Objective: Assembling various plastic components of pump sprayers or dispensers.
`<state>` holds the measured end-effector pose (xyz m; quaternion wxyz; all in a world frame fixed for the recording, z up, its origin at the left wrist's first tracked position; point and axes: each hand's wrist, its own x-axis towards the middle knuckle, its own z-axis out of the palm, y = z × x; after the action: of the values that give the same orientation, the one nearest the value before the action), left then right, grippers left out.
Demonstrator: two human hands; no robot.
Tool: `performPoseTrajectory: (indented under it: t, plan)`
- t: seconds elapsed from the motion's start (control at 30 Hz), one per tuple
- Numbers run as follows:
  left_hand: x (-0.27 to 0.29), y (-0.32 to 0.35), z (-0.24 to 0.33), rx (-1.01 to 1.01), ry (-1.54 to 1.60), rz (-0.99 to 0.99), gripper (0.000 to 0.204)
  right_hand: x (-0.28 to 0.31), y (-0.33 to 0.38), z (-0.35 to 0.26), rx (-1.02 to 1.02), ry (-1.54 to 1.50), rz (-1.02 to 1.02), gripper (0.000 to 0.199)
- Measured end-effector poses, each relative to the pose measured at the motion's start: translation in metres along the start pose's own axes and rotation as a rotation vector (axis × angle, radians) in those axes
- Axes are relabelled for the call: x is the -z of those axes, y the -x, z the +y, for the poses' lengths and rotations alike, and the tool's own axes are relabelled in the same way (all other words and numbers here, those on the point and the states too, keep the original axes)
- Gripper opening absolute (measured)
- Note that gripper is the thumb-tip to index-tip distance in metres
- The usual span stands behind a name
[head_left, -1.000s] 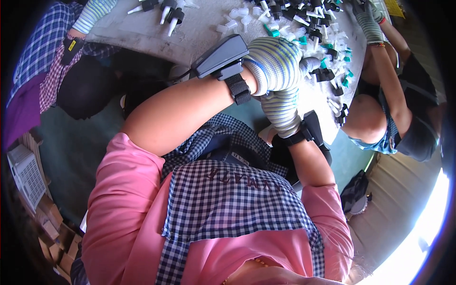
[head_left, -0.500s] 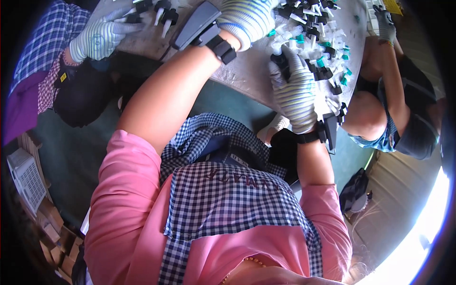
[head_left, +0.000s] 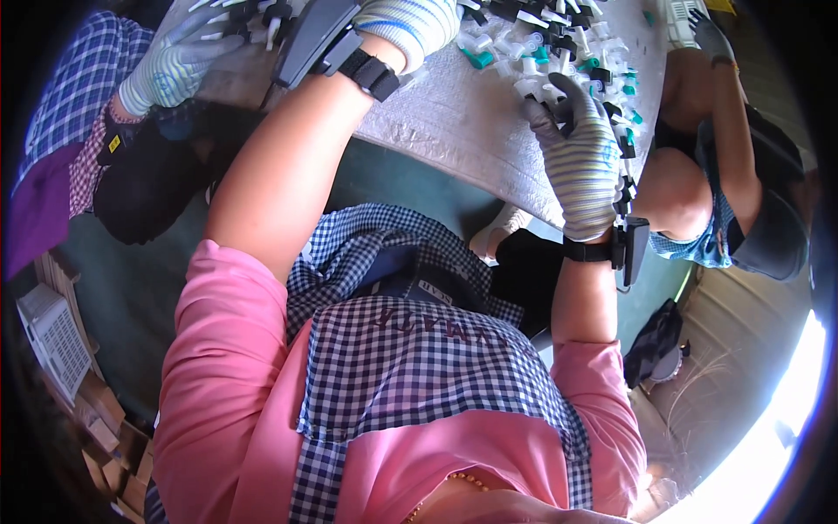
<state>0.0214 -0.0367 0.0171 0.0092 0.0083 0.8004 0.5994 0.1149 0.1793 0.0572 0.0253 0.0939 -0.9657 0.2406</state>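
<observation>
"Where's the left hand (head_left: 406, 28)?"

"Over the table (head_left: 428, 113), in from the near edge, wearing a striped knit glove. Its fingers run out of view, so I can't tell whether it grips anything."

"And the right hand (head_left: 579, 162)?"

"Gloved too, toward the table's near right corner. Thumb and index finger stand apart, released as far as I can see, with the tips just beside some clear plastic fittings (head_left: 527, 66)."

"Where are the pump heads (head_left: 561, 40)?"

"Heaped with the fittings and some green plastic pieces (head_left: 477, 58) along the table's right side, trailing past the right hand toward that near corner. They're black and white."

"Anyone alongside?"

"A co-worker's gloved hand (head_left: 170, 74) reaches over the left part, by a smaller cluster of pump heads; its grip is unclear. Beyond the right edge, another co-worker's hand (head_left: 714, 42) is near a white basket (head_left: 680, 24)."
</observation>
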Motion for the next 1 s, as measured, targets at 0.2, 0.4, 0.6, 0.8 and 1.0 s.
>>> performPoseTrajectory:
  t: [0.2,0.4,0.6,0.8,1.0]
  plan:
    - [-0.025,0.033,0.016,-0.783,-0.437,0.069,0.027,-0.004,0.005,-0.002,-0.266,-0.846,-0.116,0.041]
    - [-0.039,0.056,0.019,-0.498,-0.368,-0.407,0.072,-0.018,0.008,0.006,-0.416,-0.896,-0.241,0.035]
    - [-0.019,0.041,0.007,-0.588,-0.42,-0.05,0.024,-0.024,0.007,0.009,-0.303,-0.72,-0.236,0.034]
    - [-0.041,0.041,-0.047,-0.594,-0.943,0.057,0.039,-0.029,0.01,0.001,-0.244,-0.627,-0.21,0.036]
    - [-0.037,0.032,-0.026,-0.437,-0.901,-0.082,0.035,-0.032,0.01,0.001,-0.216,-0.609,-0.213,0.037]
